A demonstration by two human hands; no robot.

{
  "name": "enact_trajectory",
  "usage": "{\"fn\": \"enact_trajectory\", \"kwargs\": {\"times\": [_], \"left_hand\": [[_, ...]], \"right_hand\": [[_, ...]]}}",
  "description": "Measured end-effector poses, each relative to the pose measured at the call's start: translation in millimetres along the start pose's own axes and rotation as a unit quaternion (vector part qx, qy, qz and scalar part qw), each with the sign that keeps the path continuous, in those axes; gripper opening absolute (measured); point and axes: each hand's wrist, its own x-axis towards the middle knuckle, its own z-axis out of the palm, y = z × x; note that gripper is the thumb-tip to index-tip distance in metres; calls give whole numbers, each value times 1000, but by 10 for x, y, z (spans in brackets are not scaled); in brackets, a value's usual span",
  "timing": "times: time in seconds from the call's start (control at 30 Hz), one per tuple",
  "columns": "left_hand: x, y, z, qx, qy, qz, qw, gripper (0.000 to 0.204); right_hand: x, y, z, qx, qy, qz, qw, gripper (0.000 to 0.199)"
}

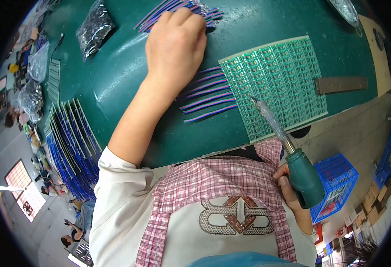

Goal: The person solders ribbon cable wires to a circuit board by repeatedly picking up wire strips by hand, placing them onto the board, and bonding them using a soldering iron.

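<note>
My left hand (175, 42) is closed, its curled fingers over a loose bundle of blue, red and black wires (211, 17) at the far side of the table. Its fingertips are hidden, so what they pinch does not show. My right hand (289, 189) grips a soldering iron (303, 175) by its green handle. The iron's tip points over a panel of small green circuit boards (280, 78); whether it touches I cannot tell. Several short multicoloured wires (209, 95) lie in a row along the panel's left edge, partly beneath my left forearm.
A brown bar (341, 84) lies at the panel's right edge. Far left is a dark plastic bag (95, 29); nearer stand stacked panels with blue wires (71, 151). A round metal dish (344, 11) sits far right. A blue crate (335, 187) stands below the table's right side.
</note>
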Motion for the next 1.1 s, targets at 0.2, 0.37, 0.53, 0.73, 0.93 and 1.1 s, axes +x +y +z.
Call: {"fn": "enact_trajectory", "kwargs": {"times": [0.2, 0.37, 0.53, 0.73, 0.93, 1.1], "left_hand": [[-17, 129, -232, -276, 66, -118, 952, 9], [-453, 576, -631, -302, -90, -45, 948, 22], [-840, 862, -415, -238, -81, -19, 968, 25], [-895, 919, -300, -152, -17, 40, 987, 25], [-884, 918, -326, -129, -22, 65, 989, 28], [-903, 913, -309, -134, -17, 63, 989, 28]], "right_hand": [[-27, -22, 16, 27, -3, 35, 999, 33], [7, -48, -24, -78, -31, -22, 996, 34], [-20, -80, 75, 44, 55, 33, 997, 28], [47, -200, -97, -2, -62, 103, 993, 23], [-57, -32, -83, -138, -46, -34, 989, 25], [1, -162, -72, -96, -64, 49, 992, 8]]}}
